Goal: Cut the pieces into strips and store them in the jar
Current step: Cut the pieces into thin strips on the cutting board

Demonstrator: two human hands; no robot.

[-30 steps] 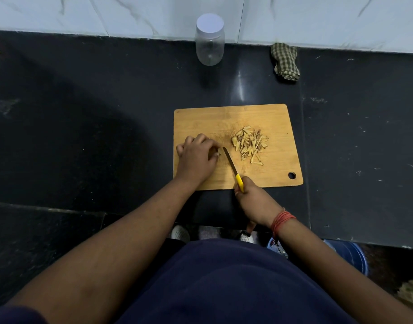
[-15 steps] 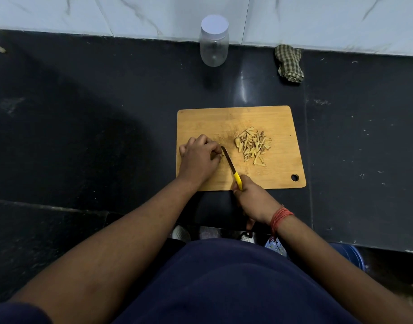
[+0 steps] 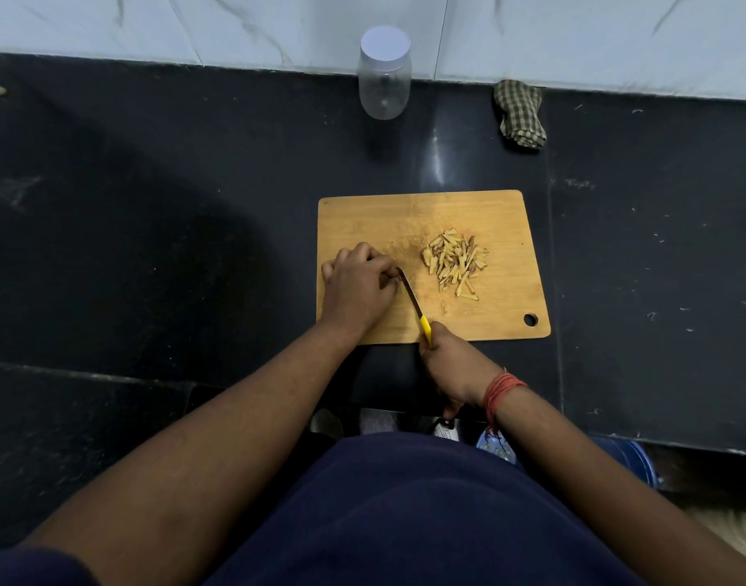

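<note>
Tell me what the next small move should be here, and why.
Probably draw the knife down beside the left hand for another strip. The blade tip sits against those curled fingers, whatever they pin is hidden, and the jar is capped, away from the board.

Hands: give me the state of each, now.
Left hand: fingers curled on the cutting board; what they hold is hidden.
Right hand: grips the knife.

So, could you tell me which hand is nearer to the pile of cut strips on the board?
Left. The left hand rests on the board, just left of the strips. The right hand grips the knife handle off the board's near edge, farther away.
</note>
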